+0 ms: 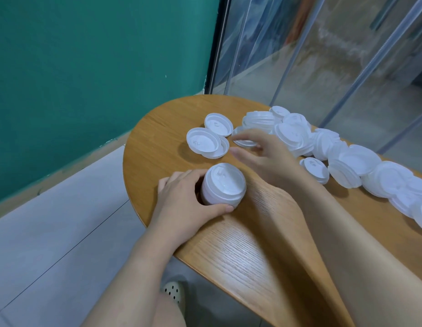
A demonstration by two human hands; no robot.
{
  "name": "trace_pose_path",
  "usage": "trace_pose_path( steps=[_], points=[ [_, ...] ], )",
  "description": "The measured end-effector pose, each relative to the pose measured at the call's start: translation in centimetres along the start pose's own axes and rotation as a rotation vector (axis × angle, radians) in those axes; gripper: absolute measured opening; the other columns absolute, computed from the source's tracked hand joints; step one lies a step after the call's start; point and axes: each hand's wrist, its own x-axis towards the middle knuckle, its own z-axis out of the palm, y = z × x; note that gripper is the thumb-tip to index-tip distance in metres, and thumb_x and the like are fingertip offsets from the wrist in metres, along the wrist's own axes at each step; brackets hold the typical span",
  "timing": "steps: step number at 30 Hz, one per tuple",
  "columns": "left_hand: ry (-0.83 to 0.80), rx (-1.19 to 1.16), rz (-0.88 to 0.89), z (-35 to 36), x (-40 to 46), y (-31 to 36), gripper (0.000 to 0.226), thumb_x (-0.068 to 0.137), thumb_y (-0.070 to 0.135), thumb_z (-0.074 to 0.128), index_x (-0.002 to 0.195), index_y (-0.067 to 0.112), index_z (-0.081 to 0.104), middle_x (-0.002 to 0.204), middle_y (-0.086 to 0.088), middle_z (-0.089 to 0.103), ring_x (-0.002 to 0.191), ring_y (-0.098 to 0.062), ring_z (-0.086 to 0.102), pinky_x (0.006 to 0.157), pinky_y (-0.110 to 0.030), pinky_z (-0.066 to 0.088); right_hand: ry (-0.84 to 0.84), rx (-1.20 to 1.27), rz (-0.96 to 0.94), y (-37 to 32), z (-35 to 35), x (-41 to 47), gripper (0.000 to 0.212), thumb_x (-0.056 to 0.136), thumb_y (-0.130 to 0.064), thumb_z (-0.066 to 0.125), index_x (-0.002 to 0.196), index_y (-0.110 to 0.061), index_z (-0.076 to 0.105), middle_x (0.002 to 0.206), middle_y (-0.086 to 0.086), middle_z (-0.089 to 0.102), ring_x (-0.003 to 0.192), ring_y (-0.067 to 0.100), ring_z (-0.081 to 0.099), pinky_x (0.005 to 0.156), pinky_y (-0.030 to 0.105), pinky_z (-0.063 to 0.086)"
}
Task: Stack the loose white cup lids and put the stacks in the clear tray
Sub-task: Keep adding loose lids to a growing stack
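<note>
A short stack of white lids (223, 185) is stood on the near left part of the wooden desk (158, 128), and it is held by the left hand (186, 199), whose grip is curled round the stack's left side with the thumb laid along its near base. The right hand (264, 156) is stretched over the desk farther off, its grip loosely spread, the fingertips (237, 137) touching a single lid (243, 142). Loose lids (347, 161) are heaped along the right, and three more (205, 140) lie at far left.
</note>
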Motion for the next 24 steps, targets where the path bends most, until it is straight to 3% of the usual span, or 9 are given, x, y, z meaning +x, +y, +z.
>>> trace_pose_path(
  steps=[5, 9, 11, 14, 16, 17, 19, 24],
  points=[
    [-0.016, -0.014, -0.015, -0.3, 0.0, 0.3, 0.071, 0.064, 0.064, 0.087, 0.126, 0.044, 0.059, 0.102, 0.041, 0.043, 0.093, 0.017, 0.027, 0.100, -0.025, 0.024, -0.193, -0.174, -0.050, 0.1, 2.0, 4.8, 0.042, 0.089, -0.038, 0.079, 0.129, -0.031, 0.067, 0.139, -0.017, 0.061, 0.132, 0.001, 0.050, 0.112, 0.028, 0.038],
    [-0.028, -0.051, -0.027, -0.3, -0.1, 0.2, 0.072, 0.065, 0.061, 0.088, 0.127, 0.043, 0.058, 0.100, 0.040, 0.042, 0.102, 0.041, 0.014, 0.101, -0.025, 0.025, -0.282, -0.280, -0.041, 0.4, 3.3, 6.2, 0.045, 0.086, -0.040, 0.082, 0.127, -0.033, 0.067, 0.140, -0.013, 0.061, 0.132, 0.005, 0.050, 0.106, 0.023, 0.036],
    [-0.034, -0.054, -0.028, -0.3, -0.1, 0.1, 0.072, 0.064, 0.063, 0.088, 0.127, 0.044, 0.059, 0.101, 0.040, 0.044, 0.103, 0.039, 0.015, 0.102, -0.025, 0.026, -0.248, -0.262, -0.033, 0.9, 3.7, 6.3, 0.035, 0.087, -0.039, 0.081, 0.121, -0.031, 0.071, 0.132, -0.012, 0.066, 0.125, 0.005, 0.055, 0.102, 0.022, 0.039],
    [-0.031, -0.037, -0.014, -0.3, 0.0, 0.0, 0.073, 0.063, 0.066, 0.086, 0.127, 0.045, 0.058, 0.104, 0.039, 0.047, 0.099, 0.022, 0.028, 0.103, -0.024, 0.023, -0.197, -0.198, -0.059, 1.4, 3.9, 5.9, 0.023, 0.093, -0.038, 0.075, 0.113, -0.026, 0.074, 0.118, -0.016, 0.071, 0.113, -0.004, 0.059, 0.098, 0.017, 0.041],
    [-0.032, -0.019, -0.006, -0.3, 0.1, 0.0, 0.072, 0.063, 0.067, 0.085, 0.126, 0.045, 0.058, 0.105, 0.038, 0.048, 0.102, 0.015, 0.029, 0.102, -0.024, 0.023, -0.135, -0.178, -0.080, 1.4, 3.7, 5.4, 0.011, 0.099, -0.033, 0.068, 0.097, -0.024, 0.073, 0.089, -0.022, 0.066, 0.086, -0.009, 0.058, 0.078, 0.010, 0.039],
    [-0.032, -0.012, -0.007, -0.4, 0.1, 0.0, 0.072, 0.063, 0.068, 0.084, 0.127, 0.045, 0.057, 0.105, 0.038, 0.048, 0.103, 0.014, 0.029, 0.102, -0.024, 0.023, -0.095, -0.176, -0.098, 1.3, 3.5, 5.1, 0.019, 0.101, -0.030, 0.065, 0.083, -0.024, 0.066, 0.073, -0.019, 0.057, 0.072, -0.004, 0.054, 0.068, 0.013, 0.036],
    [-0.036, -0.012, -0.009, -0.4, 0.1, 0.1, 0.073, 0.063, 0.067, 0.085, 0.127, 0.044, 0.058, 0.104, 0.039, 0.046, 0.101, 0.015, 0.027, 0.103, -0.025, 0.024, -0.018, -0.116, -0.109, 1.1, 2.9, 4.4, 0.037, 0.104, -0.028, 0.060, 0.069, -0.019, 0.049, 0.062, -0.009, 0.040, 0.061, 0.006, 0.040, 0.062, 0.021, 0.029],
    [-0.041, -0.052, -0.026, -0.7, -0.2, 0.3, 0.071, 0.065, 0.063, 0.087, 0.127, 0.045, 0.057, 0.100, 0.040, 0.040, 0.100, 0.037, 0.017, 0.100, -0.025, 0.024, 0.238, 0.037, -0.040, 1.4, 0.5, 1.2, 0.042, 0.106, -0.028, 0.055, 0.069, -0.014, 0.042, 0.064, -0.008, 0.033, 0.061, 0.006, 0.031, 0.056, 0.022, 0.027]
  ],
)
